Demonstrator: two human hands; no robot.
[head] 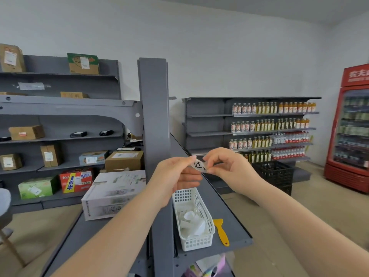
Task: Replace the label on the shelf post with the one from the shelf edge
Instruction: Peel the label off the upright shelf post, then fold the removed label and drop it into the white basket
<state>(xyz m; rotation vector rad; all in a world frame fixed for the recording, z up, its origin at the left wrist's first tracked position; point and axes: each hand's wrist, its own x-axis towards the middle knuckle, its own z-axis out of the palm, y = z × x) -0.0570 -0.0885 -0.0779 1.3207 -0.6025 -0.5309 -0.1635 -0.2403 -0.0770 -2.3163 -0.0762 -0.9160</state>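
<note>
Both hands hold one small label in the air, so the task looks to be at its midpoint: a label is already off its place and in hand, and pressing it onto the shelf post is not yet done. No label shows on the visible face of the post, though whether the old one is gone from it or sits on a hidden face cannot be told.

The left hand pinches the label's left end between thumb and forefinger; the right hand pinches its right end the same way. Each grip is clamped on the label, which spans the gap between them, slightly curled, with a dark handwritten mark facing the camera. They seem to be peeling or flattening it, as a judgement.

The post stands just left of and behind the left grip. Below both grips, on the shelf, lie a white basket of paper scraps and, beside it, a yellow scraper, untouched.
</note>
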